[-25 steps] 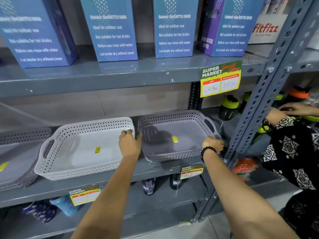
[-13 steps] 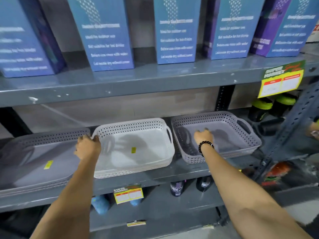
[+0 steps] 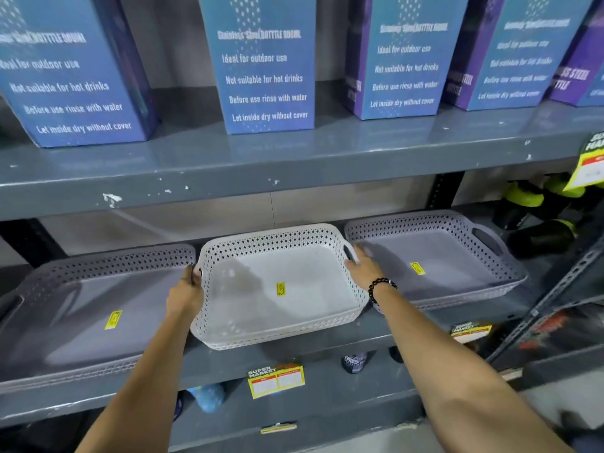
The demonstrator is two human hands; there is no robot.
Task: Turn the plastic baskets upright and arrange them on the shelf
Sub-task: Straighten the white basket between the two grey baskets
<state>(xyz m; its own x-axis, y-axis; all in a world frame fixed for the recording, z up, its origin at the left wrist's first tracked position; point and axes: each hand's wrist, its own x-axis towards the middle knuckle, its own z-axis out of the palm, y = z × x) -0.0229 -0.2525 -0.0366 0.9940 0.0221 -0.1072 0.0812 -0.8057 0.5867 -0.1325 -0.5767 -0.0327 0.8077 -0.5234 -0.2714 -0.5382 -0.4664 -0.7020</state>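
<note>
both hands have shifted since half a second ago: the left hand (image 3: 185, 294) was on the seam between the left grey basket and the white one and now closes around the white basket's left handle, while the right hand (image 3: 364, 268) has come out of the right grey basket and sits at the white basket's right handle. the white basket (image 3: 277, 289) stands upright, mouth up, in the middle of the grey metal shelf (image 3: 228, 364), its front edge near the shelf lip. the left hand's fingers curl over the rim by the handle slot, thumb outside, a firm grasp. the right hand is looser, fingers half spread across the handle and blurred, so i cannot tell if it truly grips or only presses. a black bead bracelet (image 3: 380, 287) circles that wrist.

the left grey basket (image 3: 81, 308) is upright, just beside the white one, almost touching it. the right grey basket (image 3: 441, 259) is upright too, close on the other side. each basket has a small yellow sticker on its floor. blue bottle boxes (image 3: 266, 70) line the shelf above, and a yellow price tag (image 3: 276, 380) hangs on the front edge below the white basket.
</note>
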